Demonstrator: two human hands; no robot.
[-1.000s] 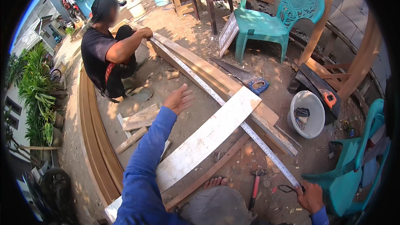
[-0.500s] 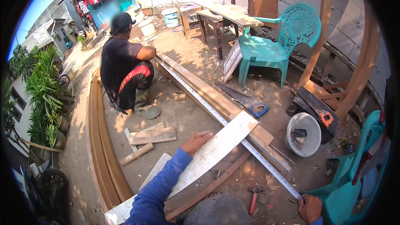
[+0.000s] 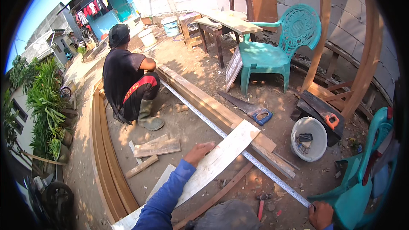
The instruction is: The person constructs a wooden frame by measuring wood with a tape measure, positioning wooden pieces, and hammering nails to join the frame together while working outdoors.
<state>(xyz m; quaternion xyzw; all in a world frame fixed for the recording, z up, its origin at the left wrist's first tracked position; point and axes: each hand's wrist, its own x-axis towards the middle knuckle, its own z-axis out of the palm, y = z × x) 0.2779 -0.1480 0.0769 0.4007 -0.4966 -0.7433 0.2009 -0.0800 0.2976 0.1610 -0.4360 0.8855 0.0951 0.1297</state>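
My left hand (image 3: 199, 153) rests at the left edge of a long white-faced board (image 3: 226, 155), its fingers curled together against it. The board slants from the lower left up across a stack of wooden beams (image 3: 204, 95). At the lower right, my right hand (image 3: 320, 215) is closed on the near end of a white measuring tape (image 3: 198, 118). Pulled straight, the tape passes under the board and runs along the beams' left side toward a crouching person (image 3: 128, 72). That person's hands are hidden.
A handsaw (image 3: 251, 108) lies right of the beams, near a white bucket (image 3: 309, 138) and a green plastic chair (image 3: 272, 51). By my knee is a red-handled hammer (image 3: 261, 206). Wood offcuts (image 3: 156, 148) and long curved-looking planks (image 3: 106, 153) lie to the left.
The tape has shifted left, from over the beams to along their left side. My right hand has moved slightly right with its end. My left hand's fingers have drawn in at the board's edge.
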